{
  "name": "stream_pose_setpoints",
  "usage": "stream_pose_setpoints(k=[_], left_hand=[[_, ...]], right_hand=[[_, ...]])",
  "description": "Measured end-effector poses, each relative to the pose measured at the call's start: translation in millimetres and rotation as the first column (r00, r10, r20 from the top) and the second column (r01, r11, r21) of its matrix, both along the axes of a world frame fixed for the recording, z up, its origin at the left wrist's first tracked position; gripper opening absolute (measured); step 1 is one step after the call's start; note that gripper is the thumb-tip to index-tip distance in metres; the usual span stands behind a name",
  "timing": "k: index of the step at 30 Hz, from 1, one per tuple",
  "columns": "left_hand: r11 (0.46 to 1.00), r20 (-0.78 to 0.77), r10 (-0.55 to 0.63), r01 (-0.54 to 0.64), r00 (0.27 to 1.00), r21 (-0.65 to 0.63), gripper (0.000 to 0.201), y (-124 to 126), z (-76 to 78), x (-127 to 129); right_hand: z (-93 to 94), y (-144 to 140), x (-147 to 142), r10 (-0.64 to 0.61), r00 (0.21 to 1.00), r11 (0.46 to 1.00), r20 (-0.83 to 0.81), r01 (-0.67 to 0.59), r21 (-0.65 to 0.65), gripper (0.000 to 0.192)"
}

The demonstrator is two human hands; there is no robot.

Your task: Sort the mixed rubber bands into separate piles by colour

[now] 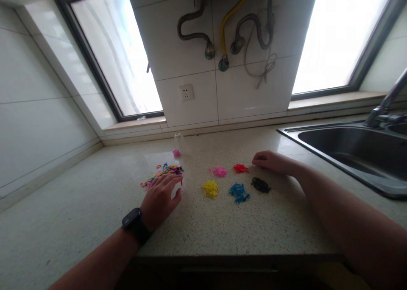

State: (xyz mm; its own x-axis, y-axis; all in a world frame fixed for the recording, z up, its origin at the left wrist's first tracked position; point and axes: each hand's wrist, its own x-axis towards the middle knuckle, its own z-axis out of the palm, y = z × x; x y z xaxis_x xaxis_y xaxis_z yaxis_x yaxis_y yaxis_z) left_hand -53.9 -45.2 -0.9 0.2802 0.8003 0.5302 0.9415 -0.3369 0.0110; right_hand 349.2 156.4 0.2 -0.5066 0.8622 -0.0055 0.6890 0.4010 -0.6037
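Observation:
My left hand point(163, 194), with a black watch point(132, 218) on its wrist, rests over a mixed pile of coloured rubber bands point(171, 168). Its thumb is apart from the fingers, and a small red rubber band point(181, 182) shows at the index fingertip. My right hand point(270, 160) lies on the counter with fingers curled together; whatever they might hold is hidden. Just left of it is a red rubber band pile point(241, 168). Nearby lie pink point(219, 171), yellow point(210, 189), blue point(239, 192) and black point(260, 185) piles.
A clear container point(178, 139) with something pink point(176, 153) by it stands behind the mixed pile. The speckled counter point(197, 230) ends at a front edge. At right is a steel sink point(337, 150) with a faucet point(381, 110). Pipes point(224, 40) hang on the tiled wall.

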Motion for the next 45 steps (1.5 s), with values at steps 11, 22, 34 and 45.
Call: stream_pose_setpoints(k=[11, 22, 34, 45], left_hand=[[0.983, -0.007, 0.178, -0.178, 0.984, -0.034, 0.033, 5, -5.7, -8], [0.978, -0.006, 0.211, -0.211, 0.978, 0.009, 0.030, 9, -6.5, -19], [0.978, 0.071, 0.208, -0.207, 0.975, -0.023, 0.020, 13, -6.0, -24], [0.979, 0.184, 0.204, -0.202, 0.961, -0.031, 0.023, 18, -10.9, -34]], right_hand=[[-1.3, 1, 0, -0.007, 1.000, 1.000, -0.001, 0.007, -0.011, 0.046], [-3.7, 3, 2, 0.021, 1.000, 1.000, -0.008, -0.021, -0.010, 0.046], [-5.2, 5, 2, 0.020, 1.000, 1.000, -0.011, -0.020, -0.011, 0.047], [-5.0, 5, 2, 0.017, 1.000, 1.000, -0.011, -0.017, -0.008, 0.044]])
